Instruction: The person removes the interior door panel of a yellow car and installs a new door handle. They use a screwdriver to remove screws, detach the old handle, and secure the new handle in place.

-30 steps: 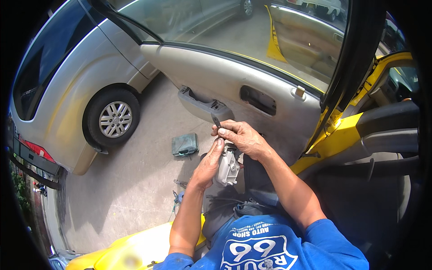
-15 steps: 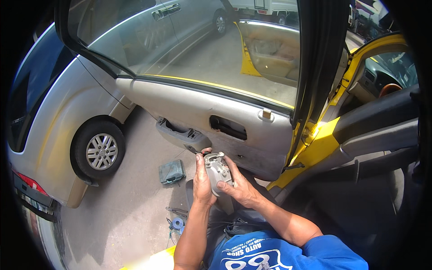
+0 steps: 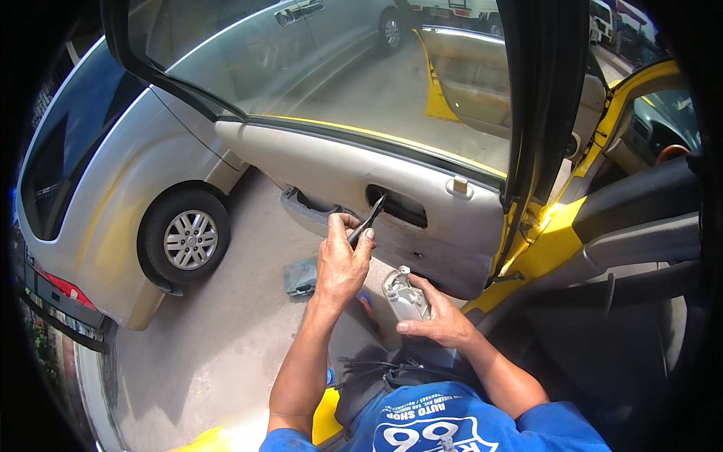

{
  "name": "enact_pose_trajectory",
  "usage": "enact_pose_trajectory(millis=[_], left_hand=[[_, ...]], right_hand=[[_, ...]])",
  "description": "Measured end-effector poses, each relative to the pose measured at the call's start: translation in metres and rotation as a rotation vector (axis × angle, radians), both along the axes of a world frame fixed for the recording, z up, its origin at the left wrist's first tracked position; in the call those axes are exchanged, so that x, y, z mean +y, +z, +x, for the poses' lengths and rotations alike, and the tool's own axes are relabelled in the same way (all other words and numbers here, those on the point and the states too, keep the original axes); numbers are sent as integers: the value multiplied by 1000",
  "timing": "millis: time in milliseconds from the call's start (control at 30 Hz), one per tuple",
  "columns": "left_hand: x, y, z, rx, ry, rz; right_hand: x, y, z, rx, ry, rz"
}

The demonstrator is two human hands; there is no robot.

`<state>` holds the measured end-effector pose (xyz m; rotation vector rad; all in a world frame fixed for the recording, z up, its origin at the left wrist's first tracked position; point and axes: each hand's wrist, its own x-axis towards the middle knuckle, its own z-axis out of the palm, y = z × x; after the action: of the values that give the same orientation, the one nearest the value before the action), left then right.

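In front of me is the grey inner panel [image 3: 459, 226] of a yellow car door, with a dark oval recess [image 3: 403, 209] in it. My left hand [image 3: 343, 260] is closed round dark-handled long-nose pliers [image 3: 367, 221]. Their narrow tip points up at the left end of the recess; whether it touches anything there I cannot tell. Lower and to the right, my right hand [image 3: 444, 320] grips a light grey moulded plastic part [image 3: 407, 300] between thumb and fingers, its hollow, ribbed side facing up. The fingertips behind that part are hidden.
A grey armrest [image 3: 312, 212] juts from the door's lower left. Below it, a teal case [image 3: 301, 277] lies on the concrete. A silver van [image 3: 120, 181] stands close on the left. The yellow door frame [image 3: 538, 237] and dark car interior are to the right.
My left hand has come off the plastic part and risen toward the door recess, now holding the pliers. My right hand keeps the part, slightly lower and to the right. The view has shifted a little.
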<state>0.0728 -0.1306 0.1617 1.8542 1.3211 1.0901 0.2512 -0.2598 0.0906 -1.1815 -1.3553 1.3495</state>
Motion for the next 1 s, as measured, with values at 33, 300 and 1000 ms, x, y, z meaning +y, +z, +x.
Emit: enact_pose_trajectory(millis=[33, 300, 1000], left_hand=[[3, 3, 1, 39, 13, 15], [30, 3, -4, 306, 68, -129], [32, 62, 21, 524, -13, -282]], right_hand=[[0, -1, 1, 10, -12, 1], [0, 4, 9, 267, -59, -112], [-4, 8, 11, 404, -3, -103]])
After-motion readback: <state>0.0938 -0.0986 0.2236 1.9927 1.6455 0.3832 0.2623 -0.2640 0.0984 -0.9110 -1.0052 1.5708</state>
